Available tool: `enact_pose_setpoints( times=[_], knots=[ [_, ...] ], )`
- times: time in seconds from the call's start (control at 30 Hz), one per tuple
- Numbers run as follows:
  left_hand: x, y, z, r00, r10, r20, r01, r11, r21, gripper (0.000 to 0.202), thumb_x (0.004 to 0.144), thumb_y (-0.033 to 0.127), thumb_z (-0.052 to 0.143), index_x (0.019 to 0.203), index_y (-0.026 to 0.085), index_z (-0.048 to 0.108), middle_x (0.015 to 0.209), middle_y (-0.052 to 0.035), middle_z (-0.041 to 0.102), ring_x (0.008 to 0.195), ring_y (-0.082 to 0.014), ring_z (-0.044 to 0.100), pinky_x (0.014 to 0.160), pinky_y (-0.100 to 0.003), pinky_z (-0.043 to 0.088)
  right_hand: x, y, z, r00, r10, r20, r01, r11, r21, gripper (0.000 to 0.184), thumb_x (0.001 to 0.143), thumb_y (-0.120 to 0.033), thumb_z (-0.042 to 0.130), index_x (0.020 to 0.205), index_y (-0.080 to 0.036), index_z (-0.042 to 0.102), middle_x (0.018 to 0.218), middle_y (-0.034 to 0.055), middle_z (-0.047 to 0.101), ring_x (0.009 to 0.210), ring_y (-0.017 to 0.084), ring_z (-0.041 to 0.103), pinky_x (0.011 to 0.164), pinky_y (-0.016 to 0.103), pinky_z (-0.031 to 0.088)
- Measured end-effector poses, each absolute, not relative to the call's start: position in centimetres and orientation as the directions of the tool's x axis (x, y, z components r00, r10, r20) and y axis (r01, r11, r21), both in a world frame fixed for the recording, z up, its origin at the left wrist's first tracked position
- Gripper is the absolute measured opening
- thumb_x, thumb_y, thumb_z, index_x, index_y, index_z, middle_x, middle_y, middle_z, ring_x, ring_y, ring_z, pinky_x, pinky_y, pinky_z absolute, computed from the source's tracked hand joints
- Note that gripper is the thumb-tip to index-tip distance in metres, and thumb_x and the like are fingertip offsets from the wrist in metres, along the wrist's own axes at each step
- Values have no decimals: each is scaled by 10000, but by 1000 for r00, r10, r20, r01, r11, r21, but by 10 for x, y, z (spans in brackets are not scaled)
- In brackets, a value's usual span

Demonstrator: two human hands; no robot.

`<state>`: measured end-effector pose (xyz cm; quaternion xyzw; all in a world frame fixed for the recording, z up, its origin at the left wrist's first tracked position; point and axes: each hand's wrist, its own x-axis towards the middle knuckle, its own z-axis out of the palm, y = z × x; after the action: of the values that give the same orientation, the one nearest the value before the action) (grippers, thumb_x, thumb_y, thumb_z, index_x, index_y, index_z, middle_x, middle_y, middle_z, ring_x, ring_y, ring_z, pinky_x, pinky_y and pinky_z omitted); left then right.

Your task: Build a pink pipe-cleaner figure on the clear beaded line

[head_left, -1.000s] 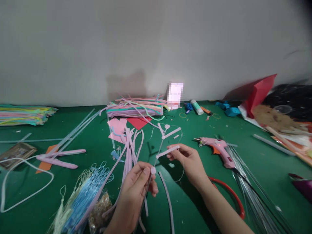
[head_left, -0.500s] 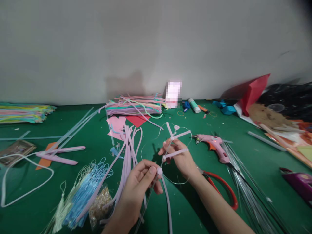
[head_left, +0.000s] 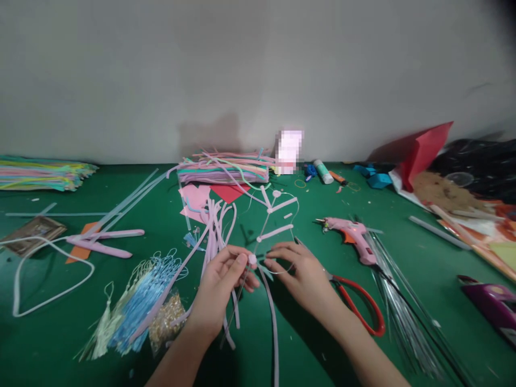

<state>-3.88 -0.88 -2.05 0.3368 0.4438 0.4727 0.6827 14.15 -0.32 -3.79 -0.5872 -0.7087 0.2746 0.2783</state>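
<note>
My left hand (head_left: 221, 290) pinches a thin wire stem at a small pale-pink pipe cleaner coil (head_left: 252, 260). From the coil a long pink pipe cleaner end (head_left: 274, 322) hangs down toward the table's front. Farther up the wire sit short pink pipe cleaner branches (head_left: 276, 232), and a thin wire loop curves beside them. My right hand (head_left: 306, 271) is just right of the coil, fingers stretched and slightly apart, with no object visibly gripped. Red-handled pliers (head_left: 377, 317) lie partly behind my right wrist.
A pink glue gun (head_left: 351, 231) lies to the right, beside a bundle of wires (head_left: 399, 306). Left of my hands are loose pink pipe cleaners (head_left: 210, 231), blue tassels (head_left: 141, 312) and a bag of gold beads (head_left: 167, 320). A pipe cleaner bundle (head_left: 226, 171) lies along the wall.
My right hand has let go of the branched upper part and moved down toward the coil. My left hand still pinches the stem, and the branched part has shifted left and up in view.
</note>
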Motion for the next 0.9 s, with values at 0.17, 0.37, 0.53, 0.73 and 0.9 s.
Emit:
enact_pose_setpoints(
  times=[0.17, 0.37, 0.53, 0.73, 0.9],
  knots=[
    [-38, -9, -20, 148, 942, -302, -328, 335, 884, 187, 845, 348, 646, 876, 169, 601, 756, -15, 678, 593, -115, 636, 553, -212, 497, 128, -25, -50, -186, 981, -63, 759, 103, -643, 163, 827, -314, 639, 895, -168, 620, 936, 104, 600, 924, 267, 566, 812, 399, 469],
    [-39, -11, -15, 161, 926, -341, -378, 377, 846, 157, 847, 317, 651, 865, 169, 600, 733, -4, 666, 598, -98, 620, 558, -188, 479, 129, -27, -46, -182, 975, -127, 568, -1, -823, 104, 920, -258, 471, 851, -202, 525, 807, 44, 617, 780, 197, 589, 724, 332, 450],
    [-40, -12, -13, 358, 862, -360, -465, 498, 732, 138, 872, 313, 620, 888, 182, 582, 715, 12, 635, 531, -80, 568, 507, -190, 455, 130, -24, -33, -139, 966, -218, 91, -207, -974, 218, 865, -407, 588, 922, -203, 536, 728, -5, 634, 662, 136, 589, 645, 268, 450],
    [-41, -13, -13, 440, 820, -365, -474, 558, 681, 125, 888, 297, 595, 867, 178, 564, 714, 20, 600, 442, -31, 454, 391, -144, 292, 129, -25, -18, -130, 956, -264, -218, -287, -933, 320, 782, -468, 688, 927, -190, 625, 745, -5, 649, 458, 58, 470, 473, 215, 383],
    [-42, -14, -12, 475, 794, -380, -466, 593, 657, 139, 900, 277, 568, 831, 159, 545, 694, 21, 570, 414, -6, 375, 381, -153, 158, 126, -23, -12, -159, 954, -256, -216, -286, -934, 287, 787, -454, 692, 899, -194, 641, 754, 7, 630, 532, 72, 484, 483, 201, 368]
  ],
)
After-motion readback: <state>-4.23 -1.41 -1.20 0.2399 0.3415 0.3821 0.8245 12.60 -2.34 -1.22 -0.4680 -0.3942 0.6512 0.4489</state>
